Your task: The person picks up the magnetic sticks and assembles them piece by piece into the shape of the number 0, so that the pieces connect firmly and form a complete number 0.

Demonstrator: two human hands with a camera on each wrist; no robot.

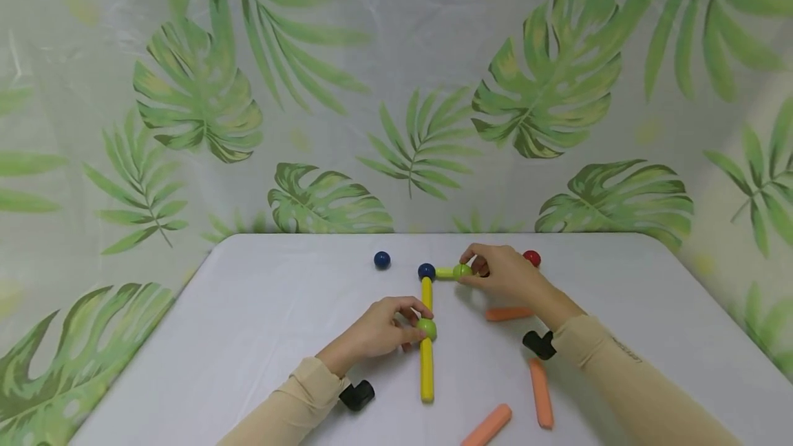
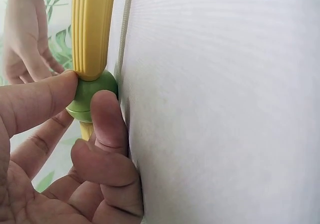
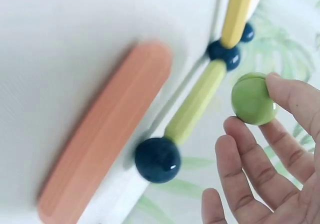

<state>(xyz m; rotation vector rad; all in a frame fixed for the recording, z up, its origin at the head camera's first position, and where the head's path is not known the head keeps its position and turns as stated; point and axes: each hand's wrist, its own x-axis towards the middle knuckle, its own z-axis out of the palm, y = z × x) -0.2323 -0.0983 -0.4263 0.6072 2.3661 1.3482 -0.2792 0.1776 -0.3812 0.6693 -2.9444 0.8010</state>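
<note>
My left hand (image 1: 387, 327) pinches a green ball (image 1: 427, 327) between thumb and fingers. In the left wrist view that green ball (image 2: 87, 92) joins two yellow sticks, the nearer yellow stick (image 2: 92, 32) standing large above it. The far yellow stick (image 1: 427, 294) runs to a dark blue ball (image 1: 426, 272). From there a light green stick (image 3: 196, 102) leads to another dark blue ball (image 3: 157, 160). My right hand (image 1: 504, 274) pinches a second green ball (image 3: 254, 99) in its fingertips, held apart from that stick in the right wrist view.
A loose dark blue ball (image 1: 382, 260) lies to the left of the joined pieces. A red ball (image 1: 531, 257) sits behind the right hand. Several orange sticks (image 1: 541, 394) lie on the right side of the white table (image 1: 260, 281). Leaf-patterned cloth (image 1: 409, 150) hangs behind it.
</note>
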